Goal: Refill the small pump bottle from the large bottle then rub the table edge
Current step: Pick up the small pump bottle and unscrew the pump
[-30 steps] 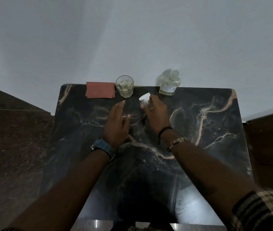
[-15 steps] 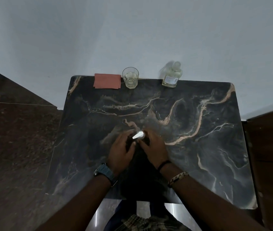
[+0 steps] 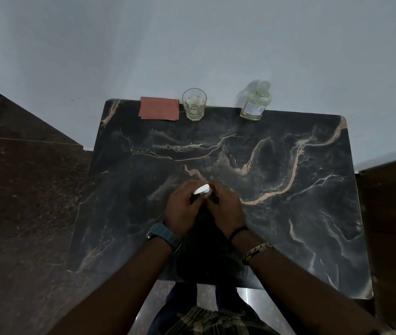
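Observation:
The small pump bottle (image 3: 202, 189) shows only its white pump head between my hands; its body is hidden by my fingers. My left hand (image 3: 183, 209) and my right hand (image 3: 226, 209) are both closed around it over the middle of the dark marble table (image 3: 289, 213). The large clear bottle (image 3: 255, 102) with pale liquid and a label stands upright at the table's far edge, right of centre, apart from both hands.
A drinking glass (image 3: 194, 105) with some pale liquid stands at the far edge. A folded reddish cloth (image 3: 159, 108) lies left of it. A grey wall rises right behind the table. Brown floor lies left, a dark wooden surface (image 3: 390, 213) right.
Both hands drew the small pump bottle back from near the far edge to the middle of the table. Since half a second ago they have hardly moved.

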